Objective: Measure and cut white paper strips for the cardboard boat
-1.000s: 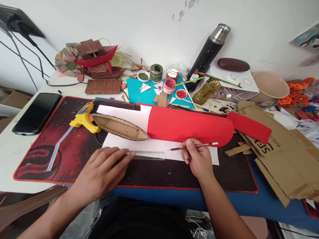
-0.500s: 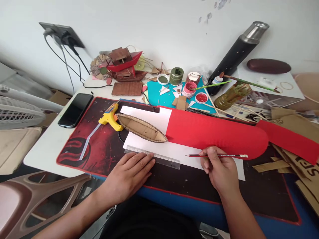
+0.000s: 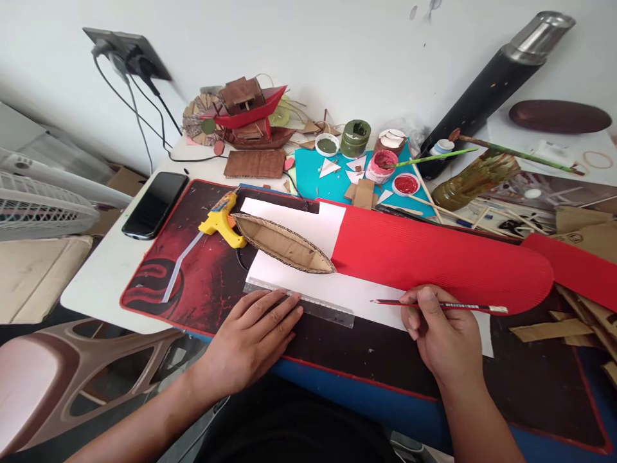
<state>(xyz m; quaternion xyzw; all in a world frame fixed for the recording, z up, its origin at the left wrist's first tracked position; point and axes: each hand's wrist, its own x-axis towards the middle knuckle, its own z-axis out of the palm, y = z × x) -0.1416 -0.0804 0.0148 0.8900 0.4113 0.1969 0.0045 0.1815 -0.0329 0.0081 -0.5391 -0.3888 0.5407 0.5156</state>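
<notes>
My left hand (image 3: 258,337) lies flat with its fingers stretched out, the tips resting on a clear plastic ruler (image 3: 332,313). The ruler lies along the near edge of a white sheet of paper (image 3: 289,275). In my right hand (image 3: 441,328) a dark pencil (image 3: 463,306) is pinched between thumb and fingers, its point to the left above the paper. Beyond the ruler sits a boat-shaped cardboard hull (image 3: 286,243), hollow side up. A red corrugated sheet (image 3: 434,257) covers the right part of the paper.
A yellow glue gun (image 3: 224,222) lies left of the hull on a dark mat (image 3: 337,366). Behind are open paint pots (image 3: 355,138), small boat models (image 3: 250,106) and a black flask (image 3: 496,83). A phone (image 3: 155,204) lies at left; cardboard strips (image 3: 552,329) at right.
The camera view has shifted, so most things appear further right. Both hands keep their grip and pose; the pencil stays over the paper and the ruler under my left fingers.
</notes>
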